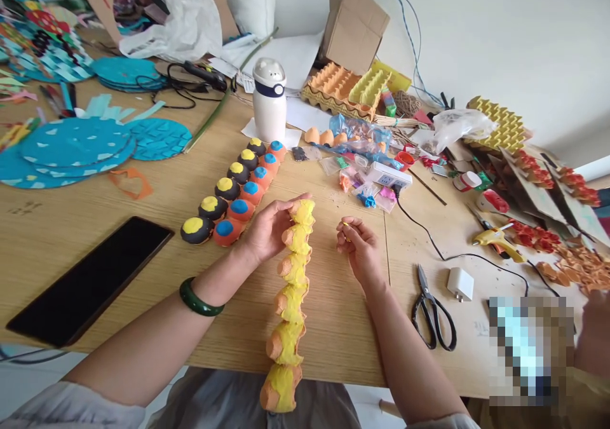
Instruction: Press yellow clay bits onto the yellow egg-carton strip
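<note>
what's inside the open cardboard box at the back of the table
Nothing can be made out inside the cardboard box: only its flaps and outer walls show. The orange egg tray lies in front of it and covers its lower edge.

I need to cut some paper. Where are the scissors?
The black scissors lie on the wooden table on the right side of the head view, beside the right hand, with a white charger plug next to them.

One view only: head cam, worn by the person, looks fwd and down over the wooden table (143, 200) from its near edge, at close range. Both forearms enter from the bottom of frame; far wall sits at top right. No 2nd view, so no shared area.
</note>
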Demonstrator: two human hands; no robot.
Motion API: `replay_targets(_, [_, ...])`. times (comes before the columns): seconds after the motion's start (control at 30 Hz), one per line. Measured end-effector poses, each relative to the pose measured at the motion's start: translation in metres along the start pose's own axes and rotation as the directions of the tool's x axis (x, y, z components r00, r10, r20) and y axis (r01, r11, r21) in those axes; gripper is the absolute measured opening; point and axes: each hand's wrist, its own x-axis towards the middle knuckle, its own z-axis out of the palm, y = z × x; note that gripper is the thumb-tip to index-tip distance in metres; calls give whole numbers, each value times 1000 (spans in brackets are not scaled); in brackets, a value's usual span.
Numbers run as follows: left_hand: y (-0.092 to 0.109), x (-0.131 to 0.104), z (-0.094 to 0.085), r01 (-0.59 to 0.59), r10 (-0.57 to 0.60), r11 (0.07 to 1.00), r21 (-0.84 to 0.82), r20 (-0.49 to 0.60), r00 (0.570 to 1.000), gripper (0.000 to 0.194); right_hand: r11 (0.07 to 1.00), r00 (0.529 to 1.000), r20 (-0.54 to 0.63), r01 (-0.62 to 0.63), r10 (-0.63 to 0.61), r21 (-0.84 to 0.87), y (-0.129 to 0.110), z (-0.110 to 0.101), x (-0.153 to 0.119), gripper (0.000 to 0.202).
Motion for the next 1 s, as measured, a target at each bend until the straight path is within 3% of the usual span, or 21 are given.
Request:
replay_targets(0.33, [-5, -1, 4, -43, 47, 996, 76, -60, 997, 36, 992, 985, 134, -99, 108, -79, 10, 6, -5, 31])
replay_targets(0.43, [-6, -3, 7, -68, 87, 980, 190, -97, 991, 42, 992, 985, 135, -103, 112, -73, 10, 10, -9, 28])
replay_targets(0.6, [-13, -2, 6, -160, 226, 859, 486, -80, 971, 66, 989, 988, 87, -136, 130, 63, 5, 13, -11, 26])
replay_targets(0.77, [-20, -1, -2, -158, 277, 695, 701, -59, 959, 69, 984, 984, 86, -161, 155, 78, 2, 13, -11, 25])
replay_targets(0.83, [-21, -1, -4, -163, 273, 672, 723, -38, 961, 67, 986, 983, 89, -165, 162, 31, 2, 15, -12, 23])
replay_targets(1.0, [-23, -2, -6, -192, 257, 716, 671, 3, 966, 57, 986, 988, 59, -135, 141, -97, 2, 22, -19, 23])
